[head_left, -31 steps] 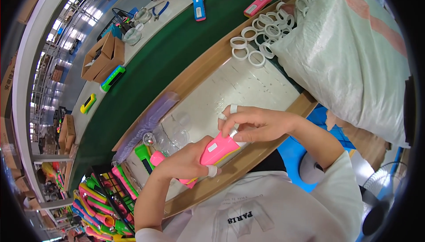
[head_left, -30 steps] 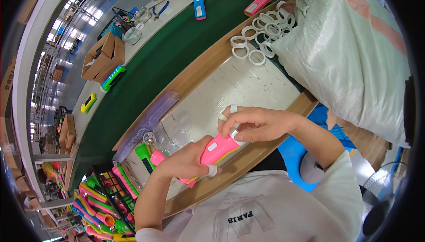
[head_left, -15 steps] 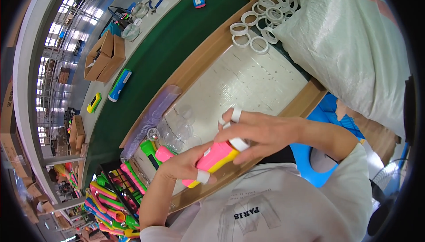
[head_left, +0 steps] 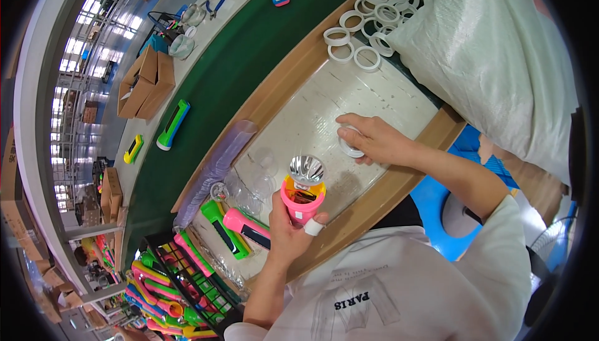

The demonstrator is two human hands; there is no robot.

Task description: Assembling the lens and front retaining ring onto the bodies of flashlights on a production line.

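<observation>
My left hand (head_left: 288, 235), with a white wrap on the thumb, grips a pink and yellow flashlight (head_left: 301, 211) whose head end faces up, uncovered. Inside it, dark and orange parts show. A shiny silver reflector cup (head_left: 307, 169) stands tilted at the far rim of that opening. To the right, over the white tray surface, my right hand (head_left: 377, 141) pinches a white ring (head_left: 350, 144), partly hidden by the fingers. Beside my left hand lie a pink flashlight (head_left: 246, 225) and a green one (head_left: 226, 232).
Clear discs (head_left: 246, 194) and a purple-tinted sleeve stack (head_left: 215, 169) lie along the tray's left side. Loose white rings (head_left: 367, 58) sit at the far end, beside a large white sack (head_left: 480, 60). A green belt (head_left: 218, 79) carries flashlights. A black basket (head_left: 187, 272) stands lower left.
My right hand has come away from the flashlight's head with the white ring, up and right. My left hand has tipped the flashlight upright, and the reflector now shows at its open end.
</observation>
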